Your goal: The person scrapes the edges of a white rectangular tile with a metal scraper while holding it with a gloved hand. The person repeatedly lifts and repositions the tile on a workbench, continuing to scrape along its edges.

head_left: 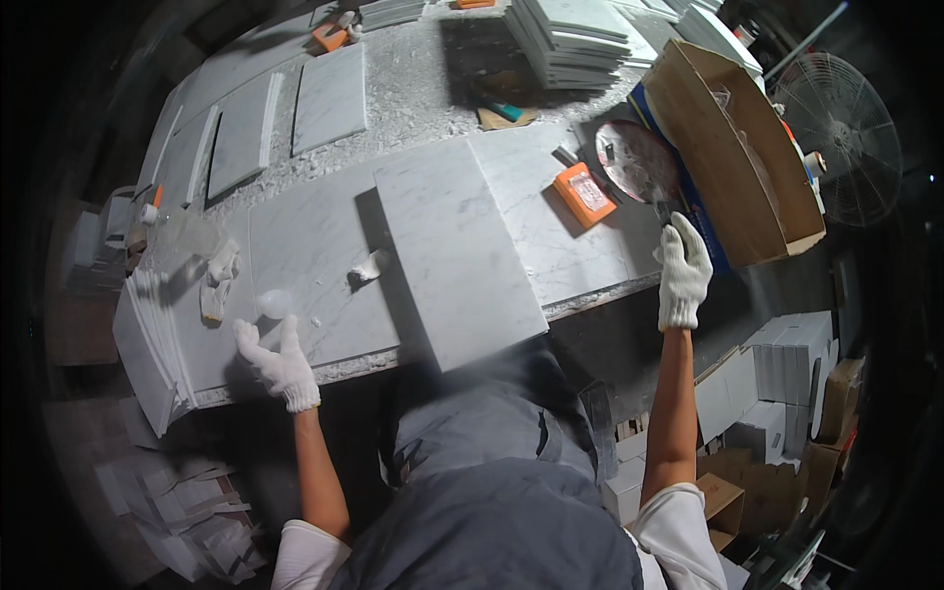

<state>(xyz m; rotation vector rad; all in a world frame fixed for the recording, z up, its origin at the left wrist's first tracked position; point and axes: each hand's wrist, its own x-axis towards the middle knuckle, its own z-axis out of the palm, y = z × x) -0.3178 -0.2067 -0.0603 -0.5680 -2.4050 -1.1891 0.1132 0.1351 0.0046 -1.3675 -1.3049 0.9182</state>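
Observation:
A grey-white marble slab (457,251) lies in front of me, raised on something mostly hidden and overhanging the near table edge. My left hand (277,366), in a white knit glove, is at the table edge with thumb and fingers apart. Just beyond its fingertips is a small translucent round thing (273,303). My right hand (685,272), gloved too, closes on a small dark-handled tool (665,210), its kind unclear. The tool points to a round pan (637,162) smeared with whitish paste. Left of that pan sits an orange box-shaped object (585,194) with a pale label.
An open cardboard box (737,147) stands right of the pan, with a fan (836,138) behind. Stacked slabs (570,44) are at the back; more slabs (330,98) lie at left. A crumpled white glove (220,280) and a whitish lump (368,267) rest on the table.

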